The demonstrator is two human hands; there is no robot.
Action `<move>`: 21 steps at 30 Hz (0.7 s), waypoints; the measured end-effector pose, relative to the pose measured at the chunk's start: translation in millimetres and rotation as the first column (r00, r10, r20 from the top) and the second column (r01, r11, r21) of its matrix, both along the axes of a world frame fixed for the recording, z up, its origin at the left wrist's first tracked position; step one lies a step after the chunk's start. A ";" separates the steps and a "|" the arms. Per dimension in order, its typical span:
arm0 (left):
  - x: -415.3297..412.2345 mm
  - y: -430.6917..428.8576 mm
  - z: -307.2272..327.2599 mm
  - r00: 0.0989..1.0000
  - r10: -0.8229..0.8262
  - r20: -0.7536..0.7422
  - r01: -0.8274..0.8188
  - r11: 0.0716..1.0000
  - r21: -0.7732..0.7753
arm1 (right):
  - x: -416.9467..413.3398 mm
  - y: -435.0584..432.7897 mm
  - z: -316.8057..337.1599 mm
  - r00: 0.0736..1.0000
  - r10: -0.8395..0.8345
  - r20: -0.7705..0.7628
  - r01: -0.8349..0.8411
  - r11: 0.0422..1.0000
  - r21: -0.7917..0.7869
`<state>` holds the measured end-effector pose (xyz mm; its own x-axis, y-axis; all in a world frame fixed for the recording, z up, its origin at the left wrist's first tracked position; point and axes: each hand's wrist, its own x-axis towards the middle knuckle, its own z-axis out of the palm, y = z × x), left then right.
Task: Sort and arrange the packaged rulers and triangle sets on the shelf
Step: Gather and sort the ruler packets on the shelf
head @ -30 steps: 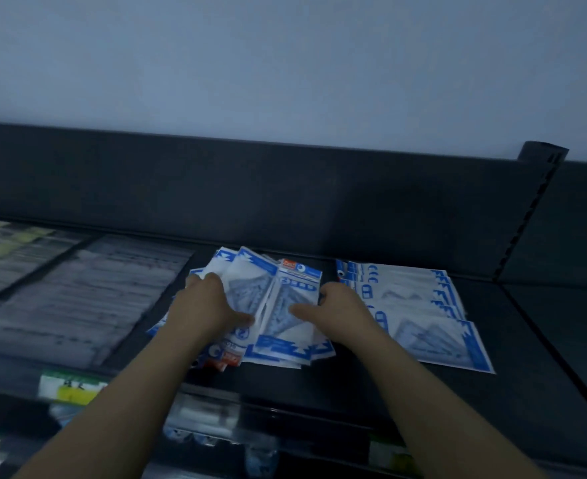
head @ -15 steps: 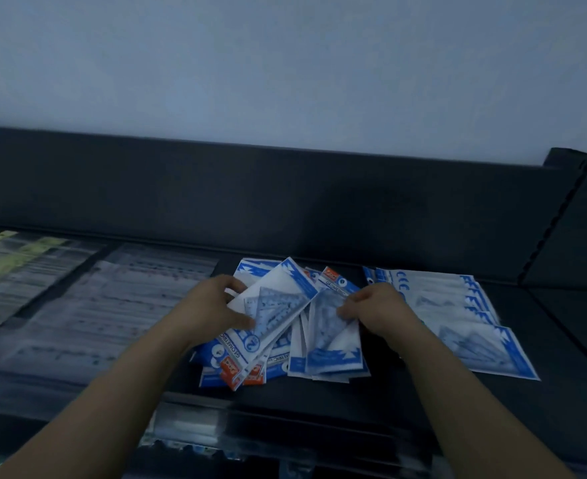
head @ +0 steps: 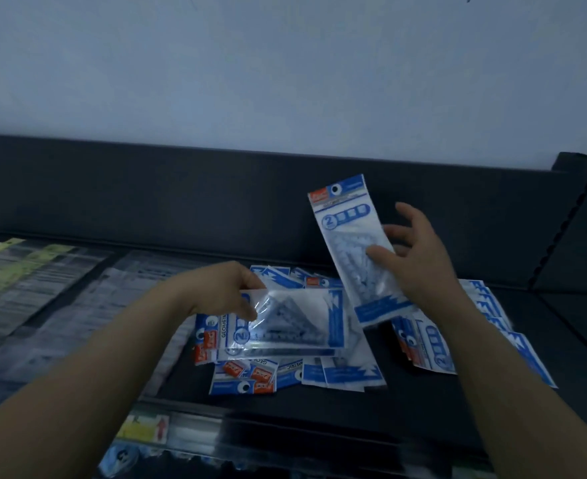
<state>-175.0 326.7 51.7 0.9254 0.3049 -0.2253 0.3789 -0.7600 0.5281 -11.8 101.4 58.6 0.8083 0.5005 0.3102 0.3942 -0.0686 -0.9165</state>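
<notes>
Head view: above the loose pile (head: pixel 340 371), right hand (head: pixel 420 267) grips one triangle packet (head: pixel 347 243), left hand (head: pixel 223 292) pinches another packet (head: pixel 292 323); stack them squarely.

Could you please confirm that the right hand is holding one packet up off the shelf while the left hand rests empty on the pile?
Not quite: the left hand is not empty. The head view shows it gripping a second packet, turned sideways, over the pile. The right hand is indeed holding one packet up off the shelf.
</notes>
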 end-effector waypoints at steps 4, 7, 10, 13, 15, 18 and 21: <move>12.6 -4.7 14.3 0.996 -0.009 0.094 0.012 1.000 -0.024 | -6.6 8.6 7.0 0.989 0.148 -0.010 -0.148 0.976 -0.161; 15.6 -7.8 18.6 0.984 0.059 0.166 -0.016 0.968 -0.249 | -9.5 16.0 -10.5 0.975 0.222 -0.009 -0.214 0.924 -0.316; 15.9 -6.7 14.7 0.983 0.062 0.171 -0.008 0.955 -0.296 | -8.3 19.0 -23.0 0.957 0.271 -0.100 -0.289 0.895 -0.339; 16.0 -6.7 13.0 0.990 0.008 0.138 0.049 0.912 -0.406 | -9.6 21.9 -29.2 0.923 0.351 -0.156 -0.384 0.857 -0.344; 16.4 -8.4 14.8 0.975 0.109 0.196 -0.001 0.876 -0.482 | -9.9 23.0 -28.0 0.912 0.365 -0.186 -0.407 0.862 -0.301; 15.7 -8.4 12.1 0.826 0.468 0.316 -0.100 0.672 -0.734 | -5.6 24.1 -25.3 0.919 0.281 -0.275 -0.329 0.933 -0.148; 9.2 -23.3 -1.5 0.736 0.592 0.328 -0.027 0.511 -0.859 | -5.9 27.7 -30.6 0.870 0.190 -0.454 -0.194 0.980 0.038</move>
